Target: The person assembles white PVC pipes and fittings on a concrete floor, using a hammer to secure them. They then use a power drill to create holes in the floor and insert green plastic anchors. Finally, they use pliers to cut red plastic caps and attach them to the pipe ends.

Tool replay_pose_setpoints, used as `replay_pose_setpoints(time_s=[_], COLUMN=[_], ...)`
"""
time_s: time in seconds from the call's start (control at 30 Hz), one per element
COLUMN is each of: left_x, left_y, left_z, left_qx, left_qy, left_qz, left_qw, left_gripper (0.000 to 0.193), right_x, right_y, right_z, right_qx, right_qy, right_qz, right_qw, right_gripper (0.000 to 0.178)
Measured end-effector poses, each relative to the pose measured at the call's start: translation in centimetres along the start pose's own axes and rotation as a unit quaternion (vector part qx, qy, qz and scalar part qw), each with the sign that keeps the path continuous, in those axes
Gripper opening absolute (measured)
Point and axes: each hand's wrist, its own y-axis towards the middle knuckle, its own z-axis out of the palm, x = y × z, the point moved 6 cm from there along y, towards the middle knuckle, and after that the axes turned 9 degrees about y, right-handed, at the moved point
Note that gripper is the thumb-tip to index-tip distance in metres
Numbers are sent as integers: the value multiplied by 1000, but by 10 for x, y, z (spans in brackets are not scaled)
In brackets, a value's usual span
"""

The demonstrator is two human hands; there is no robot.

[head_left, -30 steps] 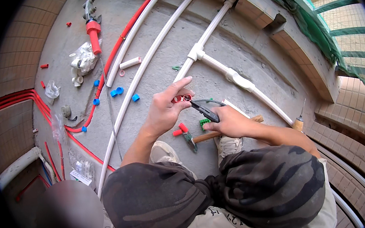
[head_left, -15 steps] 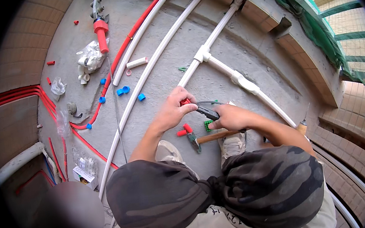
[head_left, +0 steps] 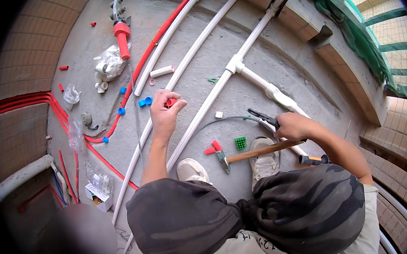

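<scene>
Red tube (head_left: pixel 171 102) between left fingers (head_left: pixel 160 98), black pliers (head_left: pixel 263 117) in right fingers (head_left: pixel 283 120)

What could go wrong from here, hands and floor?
1. The hammer's handle crosses the right shoe; a step might kick it.
2. The grey cable curves near the pliers in the right hand and might snag.
3. The small red tube in the left hand might slip out.
</scene>
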Motion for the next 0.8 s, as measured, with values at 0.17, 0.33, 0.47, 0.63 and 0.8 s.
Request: replay_pose_setpoints(time_s=[0.17,0.33,0.47,0.63,0.8], left_x=[33,5,-65,-91,-97], left_y=[7,-26,-37,-43,-42], left_z=[36,49,40,32,35], left_qx=[95,209,186,245,272], left_qy=[181,-223,-386,-232,-158], left_qz=[-120,-258,-167,-67,-15], left_qw=[972,916,888,939,949], left_gripper=[40,49,59,78,81], right_x=[22,53,67,87,91], right_y=[-11,-8,0,-4,-4], right_z=[1,8,20,20,19], right_qx=[14,20,75,87,41], right_qy=[226,171,179,142,105], right_qz=[4,-47,-104,-148,-179], right_qw=[974,984,975,975,977], right_gripper=[33,33,38,40,41])
